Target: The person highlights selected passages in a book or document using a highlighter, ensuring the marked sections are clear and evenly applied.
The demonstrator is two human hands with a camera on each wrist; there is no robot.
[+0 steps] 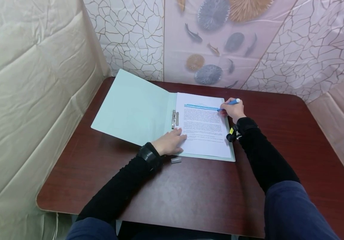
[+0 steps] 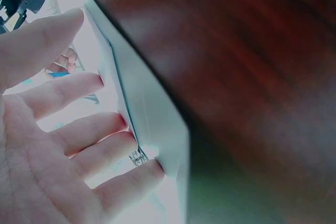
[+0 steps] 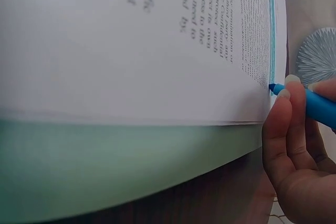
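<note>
From my head view: pale green folder [image 1: 133, 106] lies spread at frame centre on the dark red-brown surface [image 1: 204, 193], its bare cover toward the upper left. White pages [image 1: 203, 150] sit on the right half, under a metal clip [image 1: 173, 119] near the fold.

Right hand [image 1: 234, 110], right of frame centre, pinches a blue marker [image 1: 234, 101], white end pointing up and right. I have its tip at the right end of blue lines [image 1: 201, 106] across the upper text; my right wrist view shows the dark tip there, fingertips close behind.

Left hand [image 1: 169, 142], below centre frame, grips nothing: fingers extended and apart, resting at the pages' lower left, below the clip. The pages lie between both hands, marker well apart from the left one. Small grey piece [image 1: 176, 160] on the surface, just below the left hand and the folder's lower edge.
</note>
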